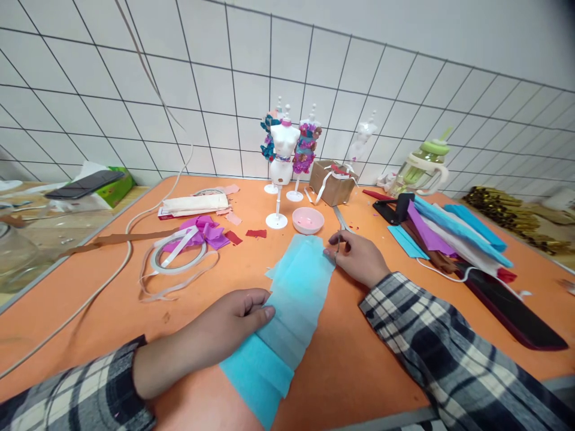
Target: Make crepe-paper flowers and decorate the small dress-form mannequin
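A long layered strip of light blue crepe paper [300,287] runs from near the pink bowl toward me, with uneven edges. My left hand [245,314] pinches its left side between thumb and fingers. At the far right edge of the strip, my right hand [359,257] is closed, its fingertips by the paper. Something thin and dark shows between these fingers; its kind cannot be made out. A grey metal tool [342,220] lies just beyond the right hand, partly hidden by it. The small pink bowl [308,221] stands beyond the paper.
Several small white dress forms [284,143] stand at the back, some decorated, beside a cardboard box [333,184]. Left are a tape roll [157,257], purple paper [214,230] and a white cable [129,239]. Right are folded colored papers [458,224], a black-topped long object [512,308] and a green-lidded bottle [424,164].
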A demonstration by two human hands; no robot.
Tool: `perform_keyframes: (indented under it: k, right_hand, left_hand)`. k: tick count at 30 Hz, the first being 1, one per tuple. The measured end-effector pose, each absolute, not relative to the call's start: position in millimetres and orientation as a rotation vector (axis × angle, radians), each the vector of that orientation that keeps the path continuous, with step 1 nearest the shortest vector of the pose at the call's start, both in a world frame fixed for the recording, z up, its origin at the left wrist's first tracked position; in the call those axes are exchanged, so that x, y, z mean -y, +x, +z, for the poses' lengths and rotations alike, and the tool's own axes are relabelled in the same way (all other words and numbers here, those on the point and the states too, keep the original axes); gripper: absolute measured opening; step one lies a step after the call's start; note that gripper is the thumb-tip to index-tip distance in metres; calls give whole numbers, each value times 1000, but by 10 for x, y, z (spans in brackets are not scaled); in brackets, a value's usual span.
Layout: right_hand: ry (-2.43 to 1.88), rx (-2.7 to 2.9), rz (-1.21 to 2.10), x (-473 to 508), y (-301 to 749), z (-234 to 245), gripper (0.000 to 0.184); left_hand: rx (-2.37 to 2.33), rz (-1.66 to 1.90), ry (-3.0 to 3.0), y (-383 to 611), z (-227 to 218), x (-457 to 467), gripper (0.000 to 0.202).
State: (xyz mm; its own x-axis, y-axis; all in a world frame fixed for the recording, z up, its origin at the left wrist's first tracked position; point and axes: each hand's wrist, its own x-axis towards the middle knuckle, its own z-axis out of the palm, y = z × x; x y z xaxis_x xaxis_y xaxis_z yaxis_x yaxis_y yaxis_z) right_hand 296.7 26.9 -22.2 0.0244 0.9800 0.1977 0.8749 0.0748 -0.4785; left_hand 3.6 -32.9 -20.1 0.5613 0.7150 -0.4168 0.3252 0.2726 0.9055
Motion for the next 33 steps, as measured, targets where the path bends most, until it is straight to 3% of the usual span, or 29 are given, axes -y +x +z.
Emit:
perform_keyframes:
  k: [3, 5, 9, 11, 20, 33]
  right_hand:
    - [-1602, 1776, 438, -195, 2973, -112, 37]
    - [-1318, 1840, 942, -139, 2990, -81, 51]
    - [-659, 2017, 2251, -1, 2987, -95, 78]
    - [-527, 2077, 2567, 70, 2943, -103, 79]
    - [-789, 1997, 2373, 209, 2687, -108, 76]
    - [-917, 1956, 2237, 260, 2621, -56, 56]
  left_hand:
    - [-813, 499, 1153, 25, -144, 309, 30]
    - [-671, 616, 1091, 2, -105, 277, 28]
    - [-602, 655, 1060, -39, -76, 214, 26]
    - [-632, 611, 1066, -42, -86, 201, 28]
    - [-738, 677, 1187, -55, -130, 203, 39]
    - [-752, 611, 1327, -35, -91, 218, 37]
